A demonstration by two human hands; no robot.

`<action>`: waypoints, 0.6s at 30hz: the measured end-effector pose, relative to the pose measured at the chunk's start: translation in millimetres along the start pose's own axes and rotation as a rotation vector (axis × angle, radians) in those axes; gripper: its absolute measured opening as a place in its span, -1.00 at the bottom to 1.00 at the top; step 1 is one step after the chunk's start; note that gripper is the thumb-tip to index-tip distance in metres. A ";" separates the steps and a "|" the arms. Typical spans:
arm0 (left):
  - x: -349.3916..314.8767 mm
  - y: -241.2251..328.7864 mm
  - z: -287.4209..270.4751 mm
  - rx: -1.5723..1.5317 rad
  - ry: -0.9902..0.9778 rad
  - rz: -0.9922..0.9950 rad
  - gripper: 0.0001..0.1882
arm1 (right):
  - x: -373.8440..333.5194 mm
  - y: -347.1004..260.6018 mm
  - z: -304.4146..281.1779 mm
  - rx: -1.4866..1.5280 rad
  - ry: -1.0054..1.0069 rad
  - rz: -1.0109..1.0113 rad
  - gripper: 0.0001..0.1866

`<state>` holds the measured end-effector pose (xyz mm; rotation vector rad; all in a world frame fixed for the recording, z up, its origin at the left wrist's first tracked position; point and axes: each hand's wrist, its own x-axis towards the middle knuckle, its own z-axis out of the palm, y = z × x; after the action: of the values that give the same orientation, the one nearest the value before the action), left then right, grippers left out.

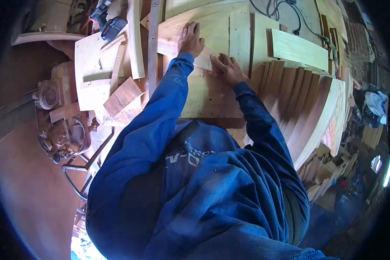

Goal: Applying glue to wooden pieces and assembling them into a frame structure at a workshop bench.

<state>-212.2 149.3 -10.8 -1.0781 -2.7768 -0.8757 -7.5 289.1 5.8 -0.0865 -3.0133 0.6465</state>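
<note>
A narrow pale strip of wood [169, 47] lies slantwise across a wide light wooden panel [203, 95] in front of me. My left hand [191, 41] presses on the strip toward its left part, palm down, fingers stretched toward the far side. Farther right and a little nearer, my right hand [228, 69] rests at the strip's right part with its fingers apart. Neither hand appears wrapped around anything. A broad curved board [208, 17] lies just beyond my left fingertips.
Several upright curved boards [299, 86] stand close together at my right, beside a flat plank [300, 50]. A cordless drill [110, 27] lies at the far left, near a wooden block [124, 96]. Black cables [286, 8] coil at the far right. Dusty machinery [64, 136] stands left.
</note>
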 end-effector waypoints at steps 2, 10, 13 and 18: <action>3.9 -0.4 0.0 0.012 0.030 0.018 -0.29 | 4.5 0.7 -2.1 0.005 0.001 -0.004 -0.30; 18.1 -10.3 8.7 0.055 0.033 0.061 -0.28 | 17.9 3.9 -9.2 -0.005 -0.035 0.018 -0.28; 24.6 -14.8 12.4 0.067 -0.001 0.053 -0.28 | 21.9 5.2 -9.6 -0.002 -0.018 0.010 -0.27; 33.1 -15.9 13.5 0.091 -0.047 0.026 -0.27 | 29.8 10.4 -10.6 0.030 0.014 -0.004 -0.26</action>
<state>-245.2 166.9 -22.4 -1.1315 -2.8029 -0.7236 -36.1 304.9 12.5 -0.0836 -2.9886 0.6877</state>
